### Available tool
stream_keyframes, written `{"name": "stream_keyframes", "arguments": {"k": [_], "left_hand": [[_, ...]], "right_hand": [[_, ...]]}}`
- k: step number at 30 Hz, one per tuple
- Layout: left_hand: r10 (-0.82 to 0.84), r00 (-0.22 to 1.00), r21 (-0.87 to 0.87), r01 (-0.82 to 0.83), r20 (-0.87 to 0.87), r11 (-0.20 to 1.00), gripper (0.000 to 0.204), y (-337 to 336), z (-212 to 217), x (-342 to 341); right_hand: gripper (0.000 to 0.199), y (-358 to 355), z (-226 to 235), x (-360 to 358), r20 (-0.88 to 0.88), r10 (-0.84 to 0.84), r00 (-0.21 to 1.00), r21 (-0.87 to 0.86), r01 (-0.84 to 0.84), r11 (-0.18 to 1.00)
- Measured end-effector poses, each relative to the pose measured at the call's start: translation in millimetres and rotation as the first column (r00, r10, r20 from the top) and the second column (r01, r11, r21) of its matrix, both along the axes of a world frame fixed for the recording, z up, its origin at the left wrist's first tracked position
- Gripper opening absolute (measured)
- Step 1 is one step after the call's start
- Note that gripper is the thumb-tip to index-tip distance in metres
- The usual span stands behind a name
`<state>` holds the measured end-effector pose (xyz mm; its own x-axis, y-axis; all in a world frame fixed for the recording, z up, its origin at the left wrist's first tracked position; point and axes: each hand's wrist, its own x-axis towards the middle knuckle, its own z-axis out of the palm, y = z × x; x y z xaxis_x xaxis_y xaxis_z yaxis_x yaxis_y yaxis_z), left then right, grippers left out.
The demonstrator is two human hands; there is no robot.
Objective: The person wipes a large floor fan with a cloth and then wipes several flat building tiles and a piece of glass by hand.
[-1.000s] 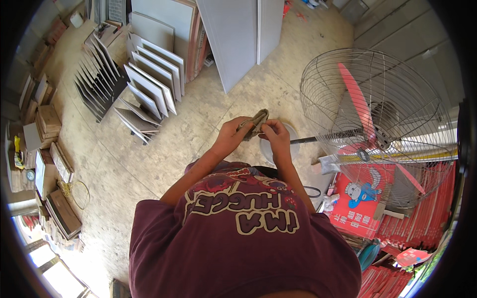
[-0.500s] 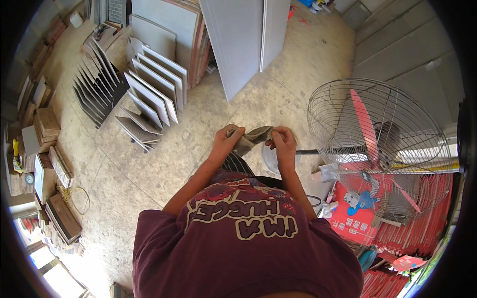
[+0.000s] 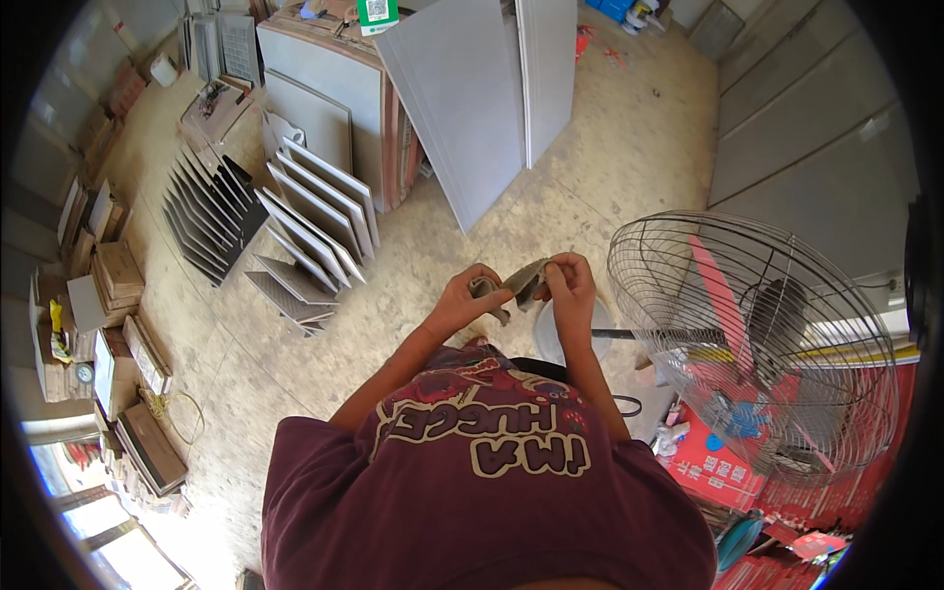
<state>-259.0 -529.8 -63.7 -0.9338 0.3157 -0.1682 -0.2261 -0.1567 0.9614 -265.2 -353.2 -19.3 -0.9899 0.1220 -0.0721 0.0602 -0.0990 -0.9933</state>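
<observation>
A limp, grey-brown piece of fabric [image 3: 527, 286] is held crumpled and creased in the air. One end is bunched in the left hand [image 3: 468, 300], a flap hanging below; the other is pinched near its top by the right hand [image 3: 571, 282].

Bare fingers [image 3: 572, 275] hide parts of the limp grey-brown cloth [image 3: 528, 283]. The right forearm [image 3: 582, 364] covers some of the round pale-grey base [image 3: 545, 337]; the upper edge crops the tall light-grey panels [image 3: 462, 118].
</observation>
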Motion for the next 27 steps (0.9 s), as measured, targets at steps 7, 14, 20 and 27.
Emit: {"name": "stream_keyframes", "arguments": {"k": [7, 14, 20, 27], "left_hand": [[-0.030, 0.997, -0.176, 0.017, -0.067, 0.984, 0.024, 22, -4, -23], [-0.088, 0.986, -0.210, 0.057, -0.140, 0.976, 0.027, 40, -16, -35], [-0.050, 0.992, -0.189, 0.028, -0.116, 0.982, 0.028, 42, -23, -44], [0.012, 0.978, -0.218, -0.058, -0.206, 0.974, 0.028, 36, -40, -49]], "right_hand": [[0.010, 17, -5, -10, -0.028, 0.003, 1.000, -0.021, -0.004, 1.000], [0.010, 32, -3, -16, -0.033, -0.034, 0.999, -0.085, 0.031, 0.996], [0.011, 36, -6, -21, -0.129, -0.007, 0.992, -0.040, 0.002, 0.999], [0.011, 42, -7, -20, -0.134, -0.011, 0.991, 0.029, 0.015, 0.999]]}}
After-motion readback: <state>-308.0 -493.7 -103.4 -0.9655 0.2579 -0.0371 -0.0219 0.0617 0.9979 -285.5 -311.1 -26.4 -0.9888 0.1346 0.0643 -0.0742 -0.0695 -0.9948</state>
